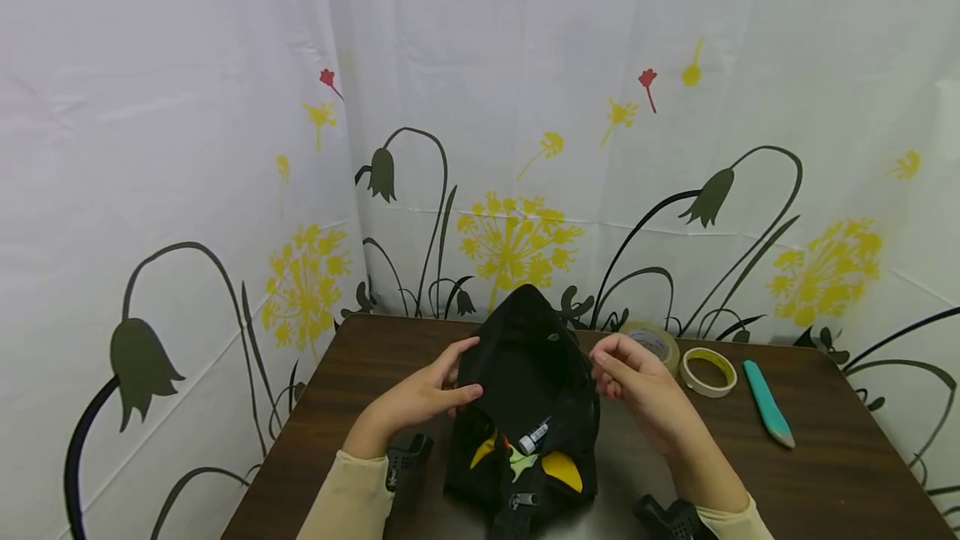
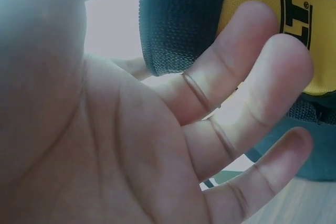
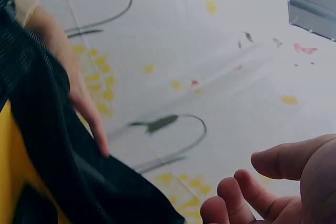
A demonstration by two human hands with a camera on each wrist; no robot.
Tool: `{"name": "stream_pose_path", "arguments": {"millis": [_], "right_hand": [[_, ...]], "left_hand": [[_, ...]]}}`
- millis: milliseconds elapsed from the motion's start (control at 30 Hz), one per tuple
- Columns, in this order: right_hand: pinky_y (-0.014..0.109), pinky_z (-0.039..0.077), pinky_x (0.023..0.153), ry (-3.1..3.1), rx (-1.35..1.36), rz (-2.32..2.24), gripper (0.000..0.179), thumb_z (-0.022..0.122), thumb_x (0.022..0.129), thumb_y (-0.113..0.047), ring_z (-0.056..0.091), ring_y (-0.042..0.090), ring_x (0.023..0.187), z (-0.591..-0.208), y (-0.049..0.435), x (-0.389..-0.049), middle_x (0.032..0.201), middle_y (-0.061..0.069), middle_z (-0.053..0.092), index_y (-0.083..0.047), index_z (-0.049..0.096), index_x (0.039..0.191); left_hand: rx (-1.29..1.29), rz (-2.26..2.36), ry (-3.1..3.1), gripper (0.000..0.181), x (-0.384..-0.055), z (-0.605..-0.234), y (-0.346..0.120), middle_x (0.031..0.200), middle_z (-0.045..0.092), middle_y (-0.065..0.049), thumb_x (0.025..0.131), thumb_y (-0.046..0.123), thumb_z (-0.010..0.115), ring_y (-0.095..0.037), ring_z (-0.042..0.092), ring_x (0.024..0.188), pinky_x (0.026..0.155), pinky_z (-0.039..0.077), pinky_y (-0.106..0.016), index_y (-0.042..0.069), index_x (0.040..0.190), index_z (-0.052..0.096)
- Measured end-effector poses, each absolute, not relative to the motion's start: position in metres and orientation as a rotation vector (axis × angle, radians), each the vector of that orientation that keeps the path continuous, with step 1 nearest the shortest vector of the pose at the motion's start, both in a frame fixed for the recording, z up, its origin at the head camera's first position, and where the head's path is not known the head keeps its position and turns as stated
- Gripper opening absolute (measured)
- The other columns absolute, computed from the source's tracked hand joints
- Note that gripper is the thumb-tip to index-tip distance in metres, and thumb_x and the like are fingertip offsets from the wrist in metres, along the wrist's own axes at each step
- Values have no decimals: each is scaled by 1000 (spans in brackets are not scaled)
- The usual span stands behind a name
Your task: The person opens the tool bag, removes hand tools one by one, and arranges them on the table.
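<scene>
A black and yellow zippered tool bag (image 1: 525, 357) stands with its mouth spread on the table. Inside it I see a small white-capped tube (image 1: 534, 437) and a light green piece (image 1: 521, 462), with yellow patches beside them. My left hand (image 1: 423, 394) holds the bag's left rim, thumb over the edge; in the left wrist view its fingers (image 2: 252, 108) lie along the yellow lettered outer side. Just beyond the right rim is my right hand (image 1: 633, 382), fingers loosely bent. The right wrist view shows nothing between its thumb and fingers (image 3: 231, 203).
Behind my right hand lie a tan tape roll (image 1: 651, 340) and a white roll with a yellow core (image 1: 707, 372). Farther right is a long turquoise tool (image 1: 768, 404). A flower-printed curtain (image 1: 480, 107) hangs behind the brown wooden table (image 1: 847, 432).
</scene>
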State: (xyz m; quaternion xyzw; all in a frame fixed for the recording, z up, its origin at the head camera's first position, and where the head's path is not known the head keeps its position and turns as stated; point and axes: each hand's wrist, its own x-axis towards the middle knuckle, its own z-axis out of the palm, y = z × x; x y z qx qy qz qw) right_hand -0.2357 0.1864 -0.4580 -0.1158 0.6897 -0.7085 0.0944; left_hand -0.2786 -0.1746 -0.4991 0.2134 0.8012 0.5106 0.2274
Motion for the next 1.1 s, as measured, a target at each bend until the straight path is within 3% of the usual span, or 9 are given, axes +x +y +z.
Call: {"name": "stream_pose_path", "arguments": {"millis": [200,467,667,800,1100], "right_hand": [[27,50,70,1838,-433,-2088,27,57,105,-32,58,18,81,-453,145,-265,93,4,57,-7,56,115],[26,52,72,1451,-403,-2026,20,47,109,-26,61,13,79,-462,105,-294,89,-1,59,-11,58,101],[27,52,71,1559,-353,-1836,15,55,105,-23,61,15,76,-457,85,-310,87,0,61,-9,59,101],[30,54,71,1675,-385,-1635,14,58,101,-20,63,17,75,-457,77,-321,86,3,62,-6,61,100],[36,61,70,1917,-481,-1088,17,67,94,-16,70,22,73,-483,67,-336,82,10,70,0,71,96]], "left_hand": [[593,1401,2220,81,-280,-497,-176,96,64,-10,98,45,65,-42,64,84,75,53,-39,43,160,12],[597,1453,2136,79,-281,-502,-173,120,68,-17,100,40,63,-48,62,91,82,54,-47,41,160,11],[601,1477,2116,81,-281,-501,-174,130,65,-20,100,40,64,-49,62,96,82,56,-46,39,160,11],[619,1473,2119,82,-281,-499,-176,135,65,-16,99,40,65,-45,64,104,83,56,-46,38,161,10],[638,1468,2083,83,-279,-498,-181,141,61,-13,100,38,65,-37,64,113,89,54,-51,39,161,9]]}}
